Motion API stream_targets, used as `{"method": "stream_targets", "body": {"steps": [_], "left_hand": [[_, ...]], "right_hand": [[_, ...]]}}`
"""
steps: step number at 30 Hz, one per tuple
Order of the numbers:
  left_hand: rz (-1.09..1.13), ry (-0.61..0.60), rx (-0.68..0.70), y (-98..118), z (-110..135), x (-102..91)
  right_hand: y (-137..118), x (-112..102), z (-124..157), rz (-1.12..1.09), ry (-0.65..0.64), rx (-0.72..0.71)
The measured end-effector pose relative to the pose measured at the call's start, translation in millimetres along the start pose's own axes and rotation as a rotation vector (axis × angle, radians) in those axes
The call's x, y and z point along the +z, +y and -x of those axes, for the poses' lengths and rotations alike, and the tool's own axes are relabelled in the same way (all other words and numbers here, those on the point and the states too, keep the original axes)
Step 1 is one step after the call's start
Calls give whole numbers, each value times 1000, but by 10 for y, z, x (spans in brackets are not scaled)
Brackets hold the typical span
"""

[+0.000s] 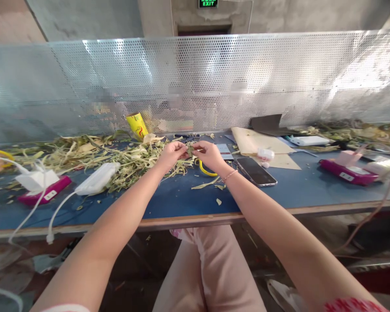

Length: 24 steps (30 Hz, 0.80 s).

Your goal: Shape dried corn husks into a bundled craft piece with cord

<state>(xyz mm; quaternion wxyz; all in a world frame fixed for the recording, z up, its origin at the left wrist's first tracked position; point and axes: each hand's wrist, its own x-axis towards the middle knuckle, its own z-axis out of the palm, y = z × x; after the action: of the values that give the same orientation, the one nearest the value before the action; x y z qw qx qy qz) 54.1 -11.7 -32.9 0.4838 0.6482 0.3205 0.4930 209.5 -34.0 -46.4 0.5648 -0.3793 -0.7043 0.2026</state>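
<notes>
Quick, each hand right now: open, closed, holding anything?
Left hand: closed, pinching the leaf strip.
Right hand: closed, pinching the same leaf strip.

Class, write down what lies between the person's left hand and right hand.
In the head view, a green leaf strip lies there, pinched by the left hand and right hand above the table.

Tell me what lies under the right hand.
A yellow curved piece lies on the blue table beneath the right hand, which hides its upper end and pinches a leaf strip.
</notes>
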Motion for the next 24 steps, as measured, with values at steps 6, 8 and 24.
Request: {"method": "stream_targets", "body": {"steps": [6,8,24], "left_hand": [[-59,85,21,37,24,87],[-87,75,29,35,27,99],[-166,24,46,46,50,152]], "right_hand": [[-60,8,23,38,51,23],[-64,5,23,69,72,36],[-104,15,24,134,206,154]]}}
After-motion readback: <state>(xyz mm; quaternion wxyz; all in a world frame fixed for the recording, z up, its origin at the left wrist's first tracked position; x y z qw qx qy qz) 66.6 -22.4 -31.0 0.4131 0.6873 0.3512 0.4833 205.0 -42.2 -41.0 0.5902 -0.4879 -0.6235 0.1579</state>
